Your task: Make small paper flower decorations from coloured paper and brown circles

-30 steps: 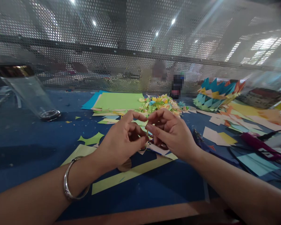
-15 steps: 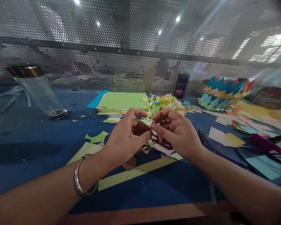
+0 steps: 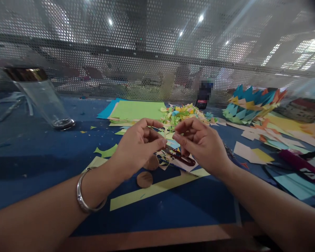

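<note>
Two hands of yours, the left hand point(image 3: 138, 148) and right hand point(image 3: 203, 144), curl apart over the table point(image 3: 189, 208); whether either pinches anything, you cannot tell. Between them, below, lies a dark-red looped handle point(image 3: 183, 158); nearer the table's front edge lie a round brown disc point(image 3: 144, 179) and a pale-green paper strip point(image 3: 157, 189)

The blue table point(image 3: 183, 213) carries a bottle point(image 3: 42, 101) left of the left hand point(image 3: 141, 147), stacked sheets point(image 3: 140, 110) beyond that hand, and paper bits point(image 3: 182, 113) heaped beyond the right hand point(image 3: 204, 143). A disc point(image 3: 145, 179) and strip point(image 3: 157, 189) lie nearer than the left hand. Right of the right hand lie a blue card point(image 3: 298, 186) and, farther beyond, a paper basket point(image 3: 248, 110).
</note>
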Available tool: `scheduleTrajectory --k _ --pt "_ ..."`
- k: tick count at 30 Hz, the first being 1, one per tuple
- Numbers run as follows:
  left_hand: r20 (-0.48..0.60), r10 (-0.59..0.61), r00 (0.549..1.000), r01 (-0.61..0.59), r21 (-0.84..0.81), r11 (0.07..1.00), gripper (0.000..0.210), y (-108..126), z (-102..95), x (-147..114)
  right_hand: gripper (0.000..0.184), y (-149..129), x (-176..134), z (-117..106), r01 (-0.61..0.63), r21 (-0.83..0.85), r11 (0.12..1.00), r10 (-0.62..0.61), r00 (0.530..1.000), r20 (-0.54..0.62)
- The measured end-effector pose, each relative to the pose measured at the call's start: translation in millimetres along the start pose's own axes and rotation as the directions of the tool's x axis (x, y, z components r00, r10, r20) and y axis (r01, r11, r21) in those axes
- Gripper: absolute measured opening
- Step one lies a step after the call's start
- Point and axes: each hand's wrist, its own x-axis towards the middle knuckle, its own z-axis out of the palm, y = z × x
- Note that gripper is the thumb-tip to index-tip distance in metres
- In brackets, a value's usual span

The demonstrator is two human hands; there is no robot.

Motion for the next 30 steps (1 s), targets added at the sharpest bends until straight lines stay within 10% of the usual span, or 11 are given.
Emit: scheduleTrajectory --k 8,18,30 --pt "-0.195 0.048 0.98 -0.074 -0.133 0.988 0.024 -3 -5.9 7 0.01 10 9 -18 -0.006 -0.38 0.925 0.081 0.98 0.182" --pt "-0.19 0.01 0.982 -0.044 -0.176 0.983 0.012 -6 -7.0 9 0.021 -9 2 -19 0.188 -0.626 0.757 0.253 0.8 0.544" --pt "-0.201 0.009 0.98 -0.04 -0.15 0.988 0.011 -1 -7.2 9 0.011 -9 -4 -16 0.255 -0.733 0.631 0.302 0.79 0.534"
